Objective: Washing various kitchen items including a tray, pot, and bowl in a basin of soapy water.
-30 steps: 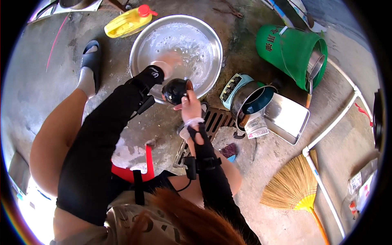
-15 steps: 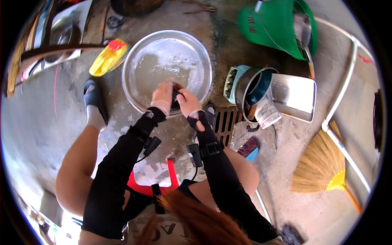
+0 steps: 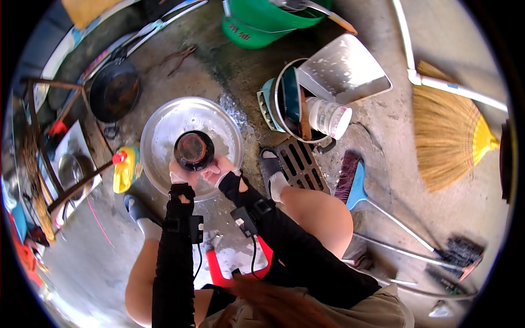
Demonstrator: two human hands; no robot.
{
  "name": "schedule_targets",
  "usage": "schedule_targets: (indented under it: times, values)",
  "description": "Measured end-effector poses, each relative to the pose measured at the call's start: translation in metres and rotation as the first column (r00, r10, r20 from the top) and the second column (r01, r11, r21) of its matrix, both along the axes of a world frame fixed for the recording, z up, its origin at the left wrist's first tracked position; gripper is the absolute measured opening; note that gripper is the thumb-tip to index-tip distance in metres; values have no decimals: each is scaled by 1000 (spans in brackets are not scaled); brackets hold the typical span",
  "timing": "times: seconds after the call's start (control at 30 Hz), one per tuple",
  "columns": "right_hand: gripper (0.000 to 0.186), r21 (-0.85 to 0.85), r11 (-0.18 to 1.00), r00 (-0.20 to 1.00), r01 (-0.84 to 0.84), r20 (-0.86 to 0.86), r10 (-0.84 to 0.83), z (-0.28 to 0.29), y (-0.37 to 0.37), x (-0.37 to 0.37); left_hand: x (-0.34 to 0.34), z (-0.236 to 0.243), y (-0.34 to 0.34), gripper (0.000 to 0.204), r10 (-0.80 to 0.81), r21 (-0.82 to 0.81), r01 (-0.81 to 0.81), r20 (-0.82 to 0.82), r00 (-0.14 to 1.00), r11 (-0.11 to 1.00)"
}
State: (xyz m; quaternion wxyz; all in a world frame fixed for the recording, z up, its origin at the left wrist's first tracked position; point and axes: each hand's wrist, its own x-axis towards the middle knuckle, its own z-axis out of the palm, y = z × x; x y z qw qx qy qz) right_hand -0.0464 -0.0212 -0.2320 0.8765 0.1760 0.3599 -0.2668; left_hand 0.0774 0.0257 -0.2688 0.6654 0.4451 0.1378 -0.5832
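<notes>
Around us spreads the grey concrete floor [image 3: 394, 158], and on it, off to our right, lies a straw broom [image 3: 448, 131]. Before us sits the wide metal basin [image 3: 149, 158], with what looks like cloudy, sudsy water in it. Beyond it, to the right, stands the green bucket [image 3: 262, 24]; nearer on that side we see a pale metal tray [image 3: 355, 68] beside a metal pot [image 3: 278, 109] with things gathered in it. A dark pan [image 3: 115, 90] lies past the basin to the left, and a yellow bottle [image 3: 127, 172] with a red cap stands just beside the basin's rim. The thing in work is a round black vessel [image 3: 194, 150], over the basin, its reddish-brown disc facing us; whether that is its base or its mouth, we cannot tell. Our left hand [image 3: 183, 175] and right hand [image 3: 220, 167] both hold it, closed on its near edge. As we judge it, the work is midway: the vessel is up in view but not yet set down, and the brown colour may be residue or simply its own surface, so we cannot say how much remains.
</notes>
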Motion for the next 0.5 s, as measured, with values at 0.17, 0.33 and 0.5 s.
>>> schedule_targets:
  times: [0.17,0.33,0.5]
  values:
    - [16,253,906,855,340,318,-409,31,-2,-11,7,34,-48,18,-261,206,169,864,431,964]
    - [25,-414,750,803,517,-70,-592,98,-58,-52,14,51,-26,30,-464,463,344,882,-84,817]
    - [19,-867,465,186,-179,-494,-849,143,-129,-108,19,16,28,42,-380,395,329,918,-111,858]
